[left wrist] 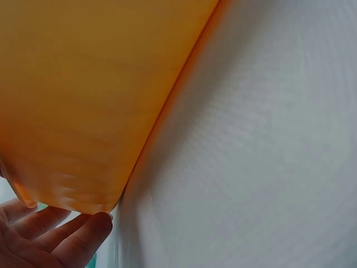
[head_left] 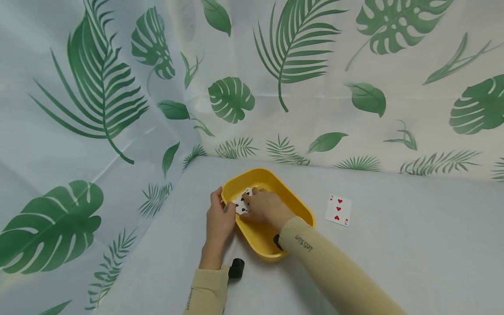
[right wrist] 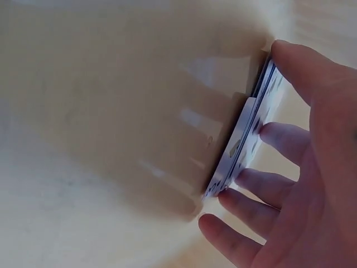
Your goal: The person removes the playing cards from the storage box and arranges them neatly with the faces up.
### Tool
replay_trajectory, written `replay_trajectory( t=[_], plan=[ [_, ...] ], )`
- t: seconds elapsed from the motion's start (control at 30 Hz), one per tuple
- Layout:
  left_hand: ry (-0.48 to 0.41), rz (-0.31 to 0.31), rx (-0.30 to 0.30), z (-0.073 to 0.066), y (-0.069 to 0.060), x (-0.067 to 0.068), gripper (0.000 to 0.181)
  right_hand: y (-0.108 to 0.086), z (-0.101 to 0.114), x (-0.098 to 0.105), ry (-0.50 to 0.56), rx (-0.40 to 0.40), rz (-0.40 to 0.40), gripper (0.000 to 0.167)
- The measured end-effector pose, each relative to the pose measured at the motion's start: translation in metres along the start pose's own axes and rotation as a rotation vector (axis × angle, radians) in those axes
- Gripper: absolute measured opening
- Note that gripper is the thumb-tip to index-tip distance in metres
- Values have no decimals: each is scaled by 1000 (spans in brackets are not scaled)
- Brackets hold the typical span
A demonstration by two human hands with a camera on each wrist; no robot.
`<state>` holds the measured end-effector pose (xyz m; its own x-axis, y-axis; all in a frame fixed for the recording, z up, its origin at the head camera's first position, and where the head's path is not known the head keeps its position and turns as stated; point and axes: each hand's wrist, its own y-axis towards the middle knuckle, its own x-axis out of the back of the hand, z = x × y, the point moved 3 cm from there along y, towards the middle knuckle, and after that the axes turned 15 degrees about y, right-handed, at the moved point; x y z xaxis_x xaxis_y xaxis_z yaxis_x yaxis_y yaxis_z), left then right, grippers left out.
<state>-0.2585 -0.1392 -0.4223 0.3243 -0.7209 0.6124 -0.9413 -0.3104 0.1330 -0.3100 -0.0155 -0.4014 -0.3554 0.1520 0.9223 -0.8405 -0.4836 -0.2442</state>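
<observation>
Left grip (head_left: 220, 218): fingers and thumb clasp the tray (head_left: 257, 238) at its 9-to-10 o'clock rim | right grip (head_left: 267, 205): partly spread, thumb and fingertips holding the cards (head_left: 241, 206), inside tray, 10 o'clock | three of hearts (head_left: 338, 210): face up on worktop (head_left: 413, 240), apart from tray, 3 o'clock

From my head, the widest view looks forward and down over my left hand (head_left: 220, 221) and right hand (head_left: 271, 207). My left-wrist camera (head_left: 236, 268) closely faces the tub (left wrist: 83, 100) beside that hand; my right-wrist camera (head_left: 278, 242) closely faces the cards (right wrist: 241, 139), which the head view shares.
</observation>
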Motion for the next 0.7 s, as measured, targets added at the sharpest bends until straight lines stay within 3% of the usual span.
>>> replay_trajectory(
  t=[0.33, 0.7],
  plan=[
    [-4, 5, -1, 0, 0, 0, 56, -2, -3, 3, 114, -12, 9, 71],
    [8, 7, -7, 1, -1, 1, 57, -8, -2, 18, 133, -13, 7, 73]
  ],
)
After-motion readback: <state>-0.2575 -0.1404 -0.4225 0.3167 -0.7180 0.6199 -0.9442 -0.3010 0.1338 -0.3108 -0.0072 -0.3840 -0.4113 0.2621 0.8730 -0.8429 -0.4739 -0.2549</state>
